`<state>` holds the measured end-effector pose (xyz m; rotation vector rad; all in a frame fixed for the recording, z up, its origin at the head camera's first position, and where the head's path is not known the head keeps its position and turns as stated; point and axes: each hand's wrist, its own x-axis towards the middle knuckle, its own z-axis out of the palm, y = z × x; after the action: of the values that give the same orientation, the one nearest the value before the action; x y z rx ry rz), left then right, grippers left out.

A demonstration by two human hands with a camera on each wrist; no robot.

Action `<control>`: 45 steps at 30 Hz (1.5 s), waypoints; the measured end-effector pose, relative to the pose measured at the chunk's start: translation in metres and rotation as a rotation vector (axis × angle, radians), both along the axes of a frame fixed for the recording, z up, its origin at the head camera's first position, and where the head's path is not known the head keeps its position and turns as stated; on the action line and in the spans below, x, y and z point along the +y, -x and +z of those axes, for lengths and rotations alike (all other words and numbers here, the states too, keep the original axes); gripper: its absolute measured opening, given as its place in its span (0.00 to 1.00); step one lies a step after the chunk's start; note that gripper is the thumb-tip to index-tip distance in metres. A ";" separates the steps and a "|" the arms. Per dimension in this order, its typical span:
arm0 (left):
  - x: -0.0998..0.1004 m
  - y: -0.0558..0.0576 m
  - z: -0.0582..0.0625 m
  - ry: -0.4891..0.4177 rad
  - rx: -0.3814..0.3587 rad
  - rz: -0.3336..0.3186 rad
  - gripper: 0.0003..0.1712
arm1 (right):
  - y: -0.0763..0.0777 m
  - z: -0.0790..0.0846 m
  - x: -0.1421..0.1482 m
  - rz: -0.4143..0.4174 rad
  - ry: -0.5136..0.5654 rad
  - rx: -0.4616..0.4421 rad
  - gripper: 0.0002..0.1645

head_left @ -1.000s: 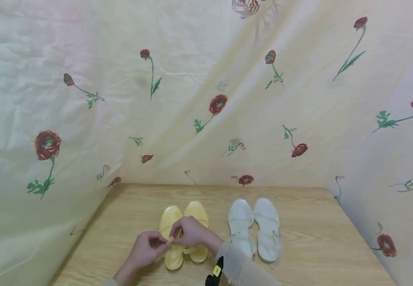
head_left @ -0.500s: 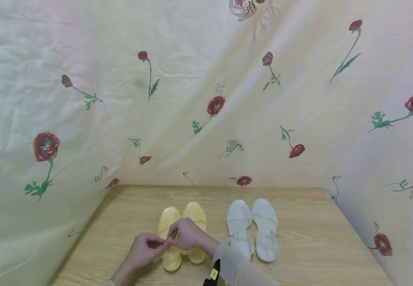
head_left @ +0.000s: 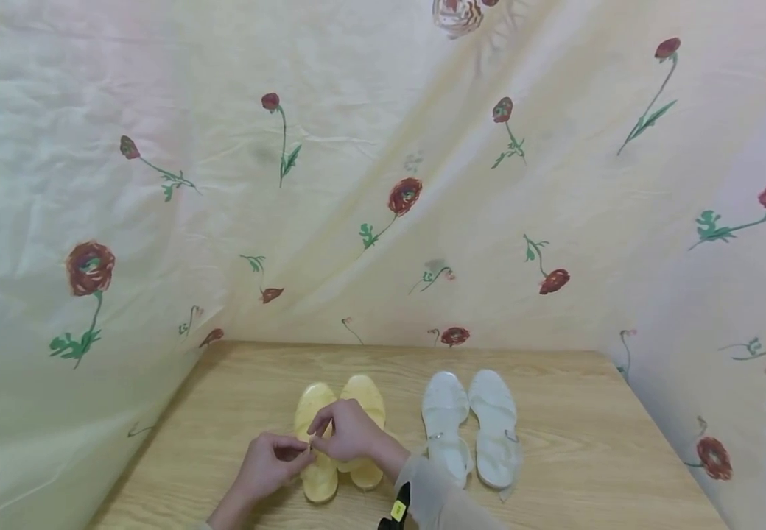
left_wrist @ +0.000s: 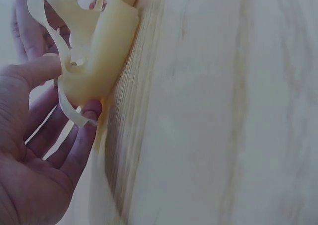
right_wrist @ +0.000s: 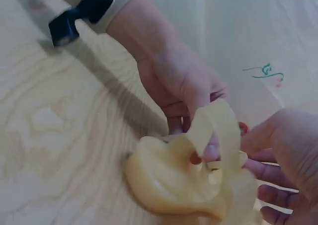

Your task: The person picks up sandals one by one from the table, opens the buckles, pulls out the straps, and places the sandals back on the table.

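A pair of yellow sandals stands on the table: the left sandal [head_left: 320,482] is in both hands, the other sandal [head_left: 364,394] beside it. My left hand [head_left: 269,465] pinches the left sandal's ankle strap between thumb and fingers. In the left wrist view, a loose strap end [left_wrist: 72,112] curves down past those fingers. My right hand [head_left: 350,434] comes in from the right, its thumb and forefinger on the same strap close to the left fingertips. In the right wrist view, the strap [right_wrist: 229,135] arches over the heel cup [right_wrist: 159,178]. Fingers partly hide the fastening.
A pair of white sandals [head_left: 445,412] stands to the right on the wooden table [head_left: 575,419], near my right forearm. A flowered cloth [head_left: 330,221] hangs behind the table and along both sides. A black device [head_left: 396,508] is on my right wrist.
The right thumb and forefinger have shifted slightly at the strap and now stand a little further apart. The left hand keeps its hold, and the sandals stay in place.
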<state>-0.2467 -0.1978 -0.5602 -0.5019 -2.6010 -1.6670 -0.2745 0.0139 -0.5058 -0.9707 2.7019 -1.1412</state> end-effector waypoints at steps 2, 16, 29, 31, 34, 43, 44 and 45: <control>0.000 -0.002 -0.001 -0.003 -0.006 0.015 0.11 | 0.002 0.001 -0.002 0.026 -0.026 0.013 0.04; -0.002 0.004 0.002 0.046 0.057 -0.046 0.09 | 0.005 -0.005 0.001 0.087 -0.065 0.083 0.06; -0.003 0.006 0.001 0.059 0.062 -0.034 0.08 | 0.007 -0.001 0.004 0.187 -0.225 0.259 0.04; -0.002 0.004 -0.002 0.041 0.057 -0.008 0.08 | 0.008 0.001 0.003 0.194 -0.279 0.288 0.03; -0.001 0.004 -0.003 0.025 0.045 0.002 0.09 | 0.009 0.004 0.005 0.191 -0.300 0.298 0.04; -0.001 0.003 0.005 0.042 0.011 0.010 0.11 | 0.008 0.007 0.005 0.176 -0.276 0.241 0.04; -0.001 0.003 0.006 0.040 0.012 0.005 0.11 | 0.008 0.008 0.005 0.178 -0.270 0.233 0.04; -0.001 0.003 0.008 0.034 0.010 -0.004 0.11 | 0.008 0.008 0.004 0.181 -0.266 0.227 0.03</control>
<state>-0.2494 -0.1990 -0.5527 -0.5153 -2.6270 -1.6190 -0.2825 0.0179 -0.4981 -1.3330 2.7649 -0.6547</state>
